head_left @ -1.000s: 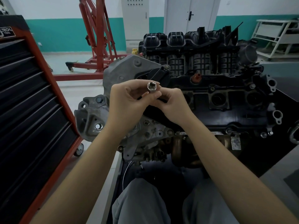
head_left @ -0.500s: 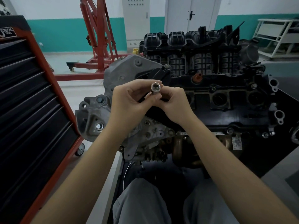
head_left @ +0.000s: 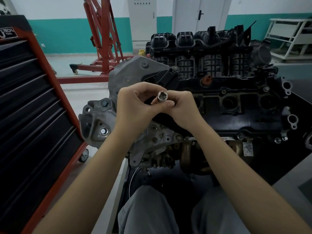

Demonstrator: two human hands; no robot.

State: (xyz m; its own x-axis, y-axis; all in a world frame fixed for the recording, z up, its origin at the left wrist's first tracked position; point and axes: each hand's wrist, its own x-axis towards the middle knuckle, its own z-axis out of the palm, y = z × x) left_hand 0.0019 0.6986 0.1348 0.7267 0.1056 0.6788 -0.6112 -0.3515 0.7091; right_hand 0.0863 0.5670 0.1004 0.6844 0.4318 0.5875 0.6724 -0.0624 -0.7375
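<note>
Near first: your knees are against the table's near edge.

Both grips are curled, fingertips meeting on one small metal socket. The left grip pinches it from the left side and the right grip pinches it low from the right. Neither grip holds anything else.

The socket is in the air, off the table, above the left end of the engine. Its square drive hole faces you. Your fingers hide the lower end, so I can't tell if anything is plugged in there.

Progress, my read: you're at tool prep.
- Done: socket picked and in hand.
- Left: fit it to a handle (none in view), seat it on a bolt, turn.
- No bolt is engaged. The bracket bolt at the engine's left end sits in place.

Containers:
- The round wells in the black top cover are open and dark; I see nothing in them.
- The tool cabinet stands on the floor off the table's left edge. Every drawer is closed, so the contents are hidden.

Far side: a red hoist stands on the floor beyond the table's far left corner. A white rack sits beyond the far right corner, and its load is too small to make out.
</note>
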